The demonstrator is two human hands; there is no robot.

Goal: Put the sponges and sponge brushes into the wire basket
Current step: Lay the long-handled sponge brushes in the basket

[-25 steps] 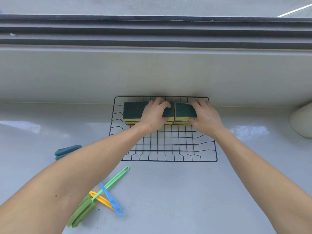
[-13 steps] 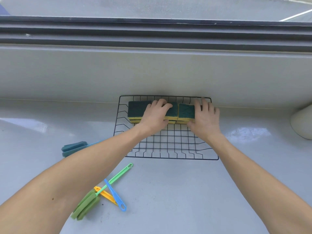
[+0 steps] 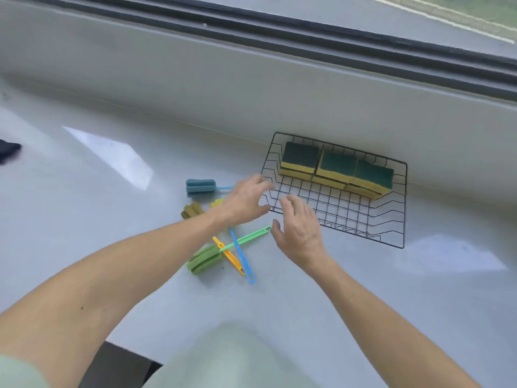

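The black wire basket [image 3: 397,236] stands against the back wall, with green-and-yellow sponges [image 3: 337,166] stacked in a row along its far side. To its left, several sponge brushes lie loose on the counter: a blue-headed one [image 3: 200,186], a green one with a green handle [image 3: 204,259], an olive head [image 3: 191,210], plus crossing blue [image 3: 240,254] and orange handles [image 3: 228,254]. My left hand [image 3: 246,200] hovers over the brushes by the basket's left front corner, fingers spread and holding nothing. My right hand [image 3: 300,231] is beside it, also spread and holding nothing.
The pale counter [image 3: 279,303] runs back to a low wall under a window sill. A dark cloth-like object [image 3: 8,149] shows at the far left edge. A dark edge [image 3: 120,365] sits at the counter's front near my body.
Both hands have let go of the sponges in the basket and pulled back to the left, toward the brushes. My view has swung left, so the basket now sits to the right.
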